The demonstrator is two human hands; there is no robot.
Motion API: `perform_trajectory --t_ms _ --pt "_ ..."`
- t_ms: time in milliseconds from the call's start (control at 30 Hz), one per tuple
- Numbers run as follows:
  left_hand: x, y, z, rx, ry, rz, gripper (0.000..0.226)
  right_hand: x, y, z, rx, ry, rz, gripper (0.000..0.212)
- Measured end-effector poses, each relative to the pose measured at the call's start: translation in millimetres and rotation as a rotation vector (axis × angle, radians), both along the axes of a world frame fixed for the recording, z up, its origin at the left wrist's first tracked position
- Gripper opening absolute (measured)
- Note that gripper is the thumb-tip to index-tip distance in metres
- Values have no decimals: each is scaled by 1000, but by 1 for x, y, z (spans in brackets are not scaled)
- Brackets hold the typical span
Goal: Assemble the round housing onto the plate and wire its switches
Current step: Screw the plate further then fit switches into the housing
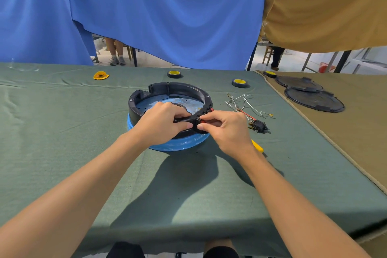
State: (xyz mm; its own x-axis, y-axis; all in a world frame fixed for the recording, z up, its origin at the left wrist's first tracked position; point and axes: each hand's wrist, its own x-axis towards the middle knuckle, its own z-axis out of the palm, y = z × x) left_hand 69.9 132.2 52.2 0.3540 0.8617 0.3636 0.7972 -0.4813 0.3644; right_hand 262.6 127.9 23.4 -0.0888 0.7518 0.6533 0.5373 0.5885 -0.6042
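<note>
Two hands meet at the near rim of the round black housing (169,90), centre frame, which sits on the blue-filmed plate (180,144) on the green desk (62,132). Now the left hand (161,123) curls over the rim, gripping it. The right hand (226,130) pinches a small red switch (202,121) at the outer wall. Loose wires (240,102) and a black switch (259,126) lie on the cloth just right of the housing.

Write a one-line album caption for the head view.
The left hand grips the round housing at its near rim, right hand pinches a red switch there, loose wires lie alongside.
</note>
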Motion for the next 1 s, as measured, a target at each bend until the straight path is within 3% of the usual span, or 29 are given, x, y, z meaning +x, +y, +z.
perform_trajectory --t_ms 133,300,633,867,1000 --pt "-2 0 -1 3 -15 -18 21 -4 -9 -5 96 -26 -41 19" --pt "-3 0 0 -11 -10 -23 21 -3 -10 -3 40 26 -37 18" --pt "-4 2 2 -23 2 -61 20 -6 -11 1 213 -243 1 14" --pt "4 -6 -9 170 135 109 36 12 -6 27 158 -354 76 12" --pt "15 -1 -14 216 256 215 51 15 6 39 15 -452 129 26"
